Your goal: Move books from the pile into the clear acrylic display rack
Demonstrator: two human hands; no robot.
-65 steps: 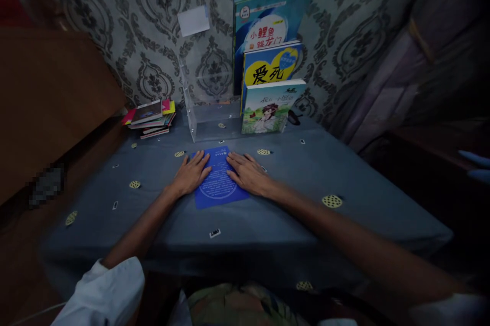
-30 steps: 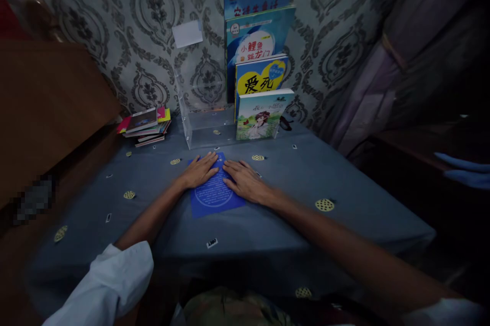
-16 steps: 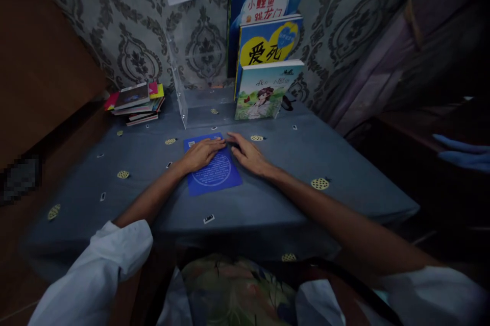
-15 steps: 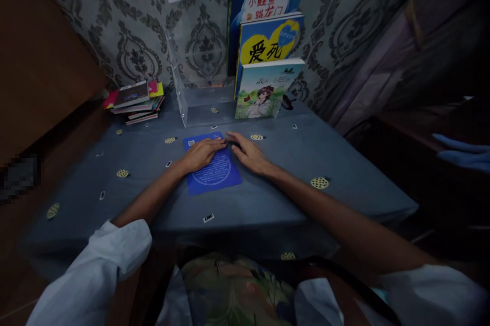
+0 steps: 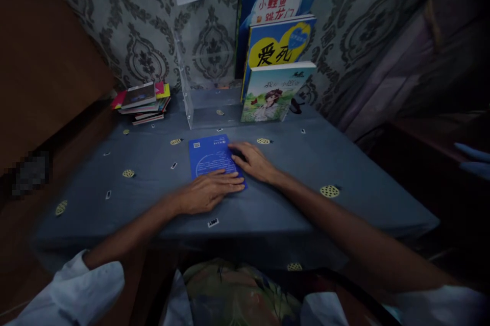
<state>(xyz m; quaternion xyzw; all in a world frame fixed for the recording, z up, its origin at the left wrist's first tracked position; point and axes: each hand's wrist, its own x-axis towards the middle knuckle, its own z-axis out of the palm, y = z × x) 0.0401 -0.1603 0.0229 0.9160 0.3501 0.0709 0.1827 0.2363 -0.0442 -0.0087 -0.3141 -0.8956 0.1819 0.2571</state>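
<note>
A thin blue booklet (image 5: pixel 209 152) lies flat on the table, with a QR code at its far left corner and pale text inside a circle. Across its near edge rests my left hand (image 5: pixel 210 191), palm down with fingers stretched toward the right, covering part of the text. My right hand (image 5: pixel 254 161) touches the booklet's right edge near the far corner, its fingers slightly curved and the thumb apart from them. Neither hand grips anything.
Behind the booklet stands a clear acrylic rack (image 5: pixel 187 96). Several upright books, the front one green (image 5: pixel 273 94), lean at its right. A stack of small books (image 5: pixel 143 101) lies at the back left. Patterned cloth covers the table (image 5: pixel 283 214). Something pale blue (image 5: pixel 474 157) shows at far right.
My left hand has slid from the booklet's upper part down to its near edge, uncovering the top. My right hand stays at the right edge. The view has shifted slightly.
</note>
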